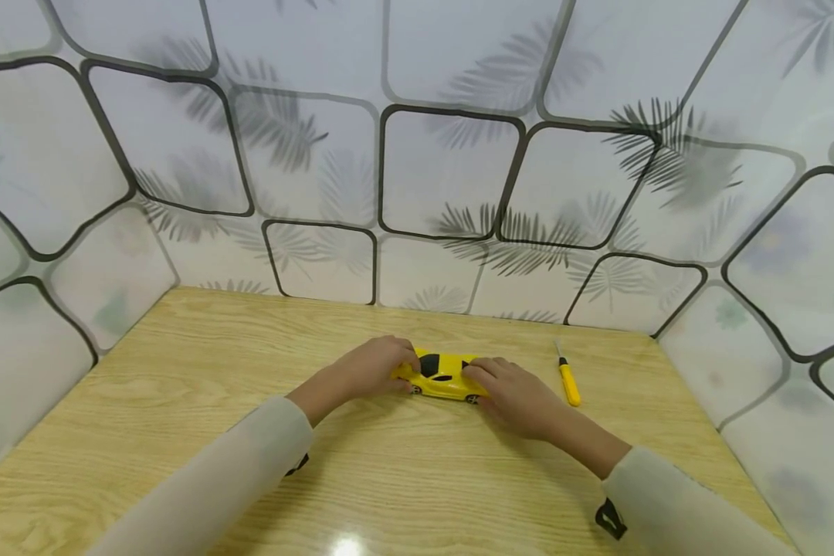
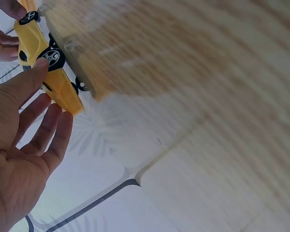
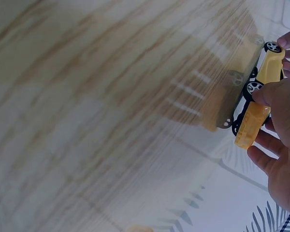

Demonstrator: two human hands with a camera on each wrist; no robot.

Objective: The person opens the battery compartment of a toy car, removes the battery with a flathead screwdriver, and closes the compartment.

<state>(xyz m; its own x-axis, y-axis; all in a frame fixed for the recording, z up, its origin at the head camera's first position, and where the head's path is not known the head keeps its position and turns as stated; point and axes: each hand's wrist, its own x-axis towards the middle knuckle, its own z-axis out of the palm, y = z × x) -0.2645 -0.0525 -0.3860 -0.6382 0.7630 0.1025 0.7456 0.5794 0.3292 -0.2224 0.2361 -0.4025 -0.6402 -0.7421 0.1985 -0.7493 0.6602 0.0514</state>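
Observation:
A yellow toy car (image 1: 446,376) with a black windscreen and dark wheels is held between both hands, side-on in the head view. My left hand (image 1: 378,367) grips its left end; in the left wrist view the thumb presses beside a wheel and the fingers curl behind the body. Gripping the right end is my right hand (image 1: 521,395), whose thumb lies by a wheel of the car (image 3: 270,67) in the right wrist view. The wheels are at or just above the tabletop; I cannot tell whether they touch. Both hands cover the car's ends in the head view.
A screwdriver (image 1: 568,384) with a yellow handle lies right of my right hand, its shaft pointing toward the back wall. The wood-grain table (image 1: 403,479) meets patterned white walls (image 1: 452,170) at the back and both sides.

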